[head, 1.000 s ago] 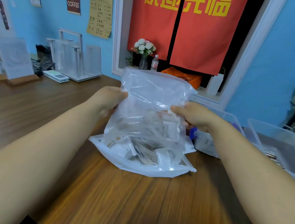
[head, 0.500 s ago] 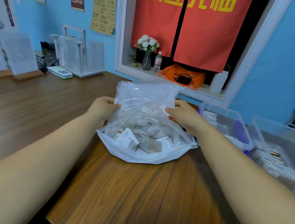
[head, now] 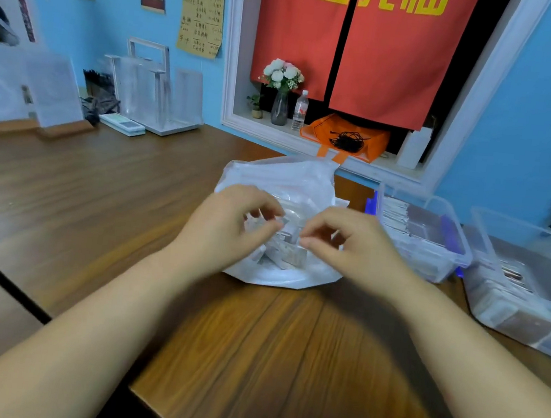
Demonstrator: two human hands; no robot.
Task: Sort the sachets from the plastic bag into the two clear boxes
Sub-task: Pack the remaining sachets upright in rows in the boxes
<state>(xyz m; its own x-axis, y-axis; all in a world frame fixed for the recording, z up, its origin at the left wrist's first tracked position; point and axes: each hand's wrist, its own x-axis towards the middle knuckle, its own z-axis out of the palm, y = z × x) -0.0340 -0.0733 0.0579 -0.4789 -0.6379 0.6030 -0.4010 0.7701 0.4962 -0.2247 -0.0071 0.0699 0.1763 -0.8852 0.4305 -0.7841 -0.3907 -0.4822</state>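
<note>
Over the table [head: 251, 350], left hand [head: 227, 230] and right hand [head: 353, 250] pinch the plastic bag [head: 281, 178] with curled fingers; a hard tug may tear it, spilling sachets [head: 291, 256].

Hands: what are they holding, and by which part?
The left hand and right hand each pinch the plastic bag at its crumpled upper film, above the sachets.

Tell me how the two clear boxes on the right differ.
The inner box, next to the plastic bag, has blue clips; the outer box shows none. The inner box looks smaller, the outer box bigger. Both are clear, open-topped and hold sachets.
</note>
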